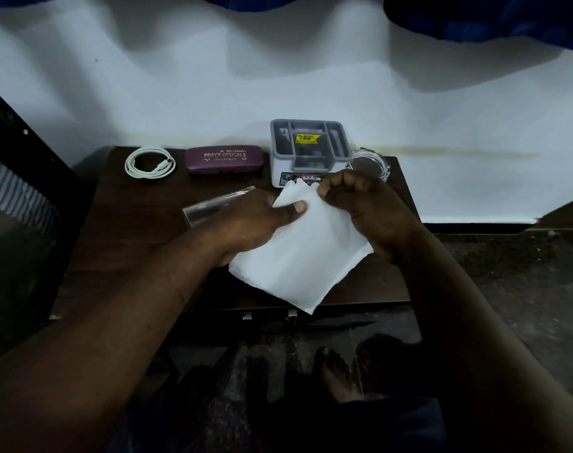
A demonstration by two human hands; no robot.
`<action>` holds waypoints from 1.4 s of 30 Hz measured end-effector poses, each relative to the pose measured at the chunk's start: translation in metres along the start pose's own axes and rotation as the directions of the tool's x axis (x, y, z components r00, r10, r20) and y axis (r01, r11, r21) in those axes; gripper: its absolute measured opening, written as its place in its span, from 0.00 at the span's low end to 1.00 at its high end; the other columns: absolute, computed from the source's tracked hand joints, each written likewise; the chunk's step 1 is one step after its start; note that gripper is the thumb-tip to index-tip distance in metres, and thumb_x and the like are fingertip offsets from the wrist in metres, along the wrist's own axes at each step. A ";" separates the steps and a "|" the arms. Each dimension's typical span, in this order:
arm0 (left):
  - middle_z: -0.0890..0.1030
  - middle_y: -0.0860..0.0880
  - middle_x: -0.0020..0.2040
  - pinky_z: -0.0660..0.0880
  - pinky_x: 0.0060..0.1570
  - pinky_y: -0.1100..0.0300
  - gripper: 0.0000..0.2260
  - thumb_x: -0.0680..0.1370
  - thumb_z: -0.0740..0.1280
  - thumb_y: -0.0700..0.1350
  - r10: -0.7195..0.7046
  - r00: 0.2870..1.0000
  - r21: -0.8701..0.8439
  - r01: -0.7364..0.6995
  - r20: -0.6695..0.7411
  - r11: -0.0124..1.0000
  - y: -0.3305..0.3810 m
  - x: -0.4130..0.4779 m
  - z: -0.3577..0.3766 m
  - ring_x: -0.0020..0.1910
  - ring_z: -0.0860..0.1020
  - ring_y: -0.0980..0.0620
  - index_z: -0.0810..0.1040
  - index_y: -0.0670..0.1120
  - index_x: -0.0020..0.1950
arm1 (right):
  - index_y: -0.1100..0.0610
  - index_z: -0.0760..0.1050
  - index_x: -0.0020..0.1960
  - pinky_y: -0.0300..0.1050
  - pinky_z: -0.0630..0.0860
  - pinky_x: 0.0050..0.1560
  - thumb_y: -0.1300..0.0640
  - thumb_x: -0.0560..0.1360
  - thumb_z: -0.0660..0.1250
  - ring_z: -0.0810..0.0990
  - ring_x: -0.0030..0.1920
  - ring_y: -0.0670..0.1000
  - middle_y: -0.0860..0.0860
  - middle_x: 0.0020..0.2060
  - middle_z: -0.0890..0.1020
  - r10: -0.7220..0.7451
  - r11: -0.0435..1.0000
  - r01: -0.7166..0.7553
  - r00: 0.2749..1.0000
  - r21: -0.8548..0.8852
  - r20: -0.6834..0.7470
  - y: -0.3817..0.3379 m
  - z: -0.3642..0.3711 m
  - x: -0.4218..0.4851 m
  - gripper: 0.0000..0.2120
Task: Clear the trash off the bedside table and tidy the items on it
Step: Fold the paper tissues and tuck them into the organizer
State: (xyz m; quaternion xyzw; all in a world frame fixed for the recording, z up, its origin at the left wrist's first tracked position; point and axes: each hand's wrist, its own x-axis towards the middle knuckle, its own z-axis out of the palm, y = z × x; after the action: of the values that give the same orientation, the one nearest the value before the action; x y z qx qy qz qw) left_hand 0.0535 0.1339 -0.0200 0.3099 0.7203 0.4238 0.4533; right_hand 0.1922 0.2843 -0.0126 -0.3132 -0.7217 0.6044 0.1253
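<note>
Tissue [298, 256] partly hides organizer [308, 148]; spectacle case [224, 160] and cable [149, 166] lie leftward.

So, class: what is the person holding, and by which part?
A white tissue, in both hands: the left hand grips its upper left edge under the thumb, the right hand pinches its top edge.

bare tabletop [167, 194] between cable [150, 162] and glass [210, 204]

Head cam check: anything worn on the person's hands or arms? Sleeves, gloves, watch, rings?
Nothing worn that shows. The left hand and right hand: no gloves, no rings. The left forearm and right forearm are uncovered as far as the frame shows: no sleeves, watch or wristbands.
</note>
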 end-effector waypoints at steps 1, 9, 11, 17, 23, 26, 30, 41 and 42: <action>0.89 0.49 0.45 0.83 0.48 0.54 0.15 0.81 0.69 0.57 0.003 1.000 -0.020 -0.003 -0.024 1.000 0.001 0.000 0.001 0.44 0.88 0.50 0.86 0.46 0.52 | 0.53 0.84 0.48 0.44 0.81 0.51 0.58 0.79 0.72 0.86 0.46 0.48 0.49 0.45 0.88 0.021 0.999 -0.022 0.999 0.026 0.050 0.001 -0.001 -0.001 0.03; 0.87 0.44 0.57 0.79 0.63 0.46 0.23 0.77 0.70 0.60 -0.074 0.997 -0.483 0.068 0.008 0.873 0.010 0.000 0.002 0.57 0.85 0.45 0.85 0.43 0.60 | 0.59 0.85 0.55 0.54 0.83 0.59 0.62 0.70 0.81 0.88 0.54 0.59 0.55 0.50 0.89 0.119 0.989 -0.121 0.992 0.080 0.031 0.014 -0.011 0.002 0.15; 0.87 0.46 0.58 0.79 0.62 0.49 0.19 0.78 0.69 0.61 -0.060 0.998 -0.601 0.033 -0.025 0.798 0.012 0.002 -0.001 0.57 0.85 0.48 0.87 0.48 0.56 | 0.59 0.85 0.51 0.48 0.83 0.50 0.63 0.71 0.79 0.88 0.48 0.54 0.54 0.47 0.89 0.146 0.974 -0.131 0.987 0.183 -0.071 0.013 -0.015 0.004 0.09; 0.86 0.47 0.61 0.81 0.59 0.49 0.25 0.73 0.73 0.55 -0.091 0.996 -0.773 0.036 -0.028 0.634 0.011 0.004 -0.001 0.59 0.85 0.48 0.82 0.47 0.67 | 0.56 0.84 0.49 0.47 0.84 0.44 0.64 0.73 0.78 0.88 0.46 0.55 0.54 0.47 0.89 0.225 0.928 -0.144 0.952 0.343 -0.210 0.014 -0.019 0.007 0.07; 0.87 0.45 0.57 0.81 0.60 0.46 0.15 0.76 0.74 0.38 -0.087 0.990 -0.661 -0.010 -0.114 0.750 0.000 0.007 0.020 0.57 0.86 0.45 0.83 0.43 0.63 | 0.57 0.85 0.55 0.60 0.84 0.57 0.62 0.71 0.79 0.87 0.54 0.61 0.56 0.52 0.88 0.245 0.904 -0.141 0.944 0.403 -0.219 0.015 -0.015 0.012 0.13; 0.89 0.49 0.50 0.83 0.51 0.51 0.10 0.77 0.73 0.34 -0.065 0.959 -0.541 -0.100 -0.277 0.835 -0.005 0.010 0.021 0.49 0.87 0.49 0.84 0.45 0.56 | 0.62 0.83 0.61 0.55 0.85 0.54 0.66 0.73 0.76 0.87 0.56 0.60 0.57 0.54 0.88 0.290 0.869 -0.218 0.952 0.445 -0.101 0.017 -0.010 0.010 0.16; 0.88 0.51 0.49 0.83 0.55 0.49 0.10 0.78 0.73 0.35 0.003 0.914 -0.385 -0.174 -0.405 0.907 -0.005 0.012 0.014 0.50 0.87 0.49 0.84 0.50 0.52 | 0.59 0.84 0.55 0.51 0.85 0.47 0.72 0.72 0.74 0.89 0.50 0.57 0.53 0.48 0.89 0.215 0.919 -0.158 0.968 0.362 -0.125 0.015 -0.008 0.007 0.14; 0.88 0.50 0.51 0.82 0.57 0.51 0.12 0.73 0.79 0.40 0.093 0.883 -0.285 -0.246 -0.459 0.926 -0.003 0.011 0.013 0.52 0.86 0.50 0.85 0.50 0.55 | 0.55 0.85 0.55 0.61 0.84 0.56 0.63 0.70 0.79 0.89 0.50 0.53 0.52 0.49 0.89 -0.082 0.996 0.088 0.961 0.012 -0.263 0.012 0.000 0.001 0.14; 0.87 0.52 0.51 0.82 0.57 0.51 0.13 0.73 0.79 0.41 0.074 0.888 -0.245 -0.204 -0.454 0.948 -0.005 0.011 0.015 0.51 0.86 0.51 0.84 0.51 0.56 | 0.55 0.85 0.57 0.59 0.84 0.58 0.62 0.70 0.80 0.88 0.51 0.51 0.51 0.49 0.89 -0.044 0.999 0.044 0.966 -0.004 -0.254 0.015 0.001 0.000 0.16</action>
State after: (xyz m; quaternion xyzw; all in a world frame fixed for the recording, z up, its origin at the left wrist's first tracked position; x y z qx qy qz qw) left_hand 0.0622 0.1457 -0.0326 0.1888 0.7105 0.6141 0.2872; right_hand 0.1962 0.2843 -0.0274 -0.3720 -0.7060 0.5569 0.2303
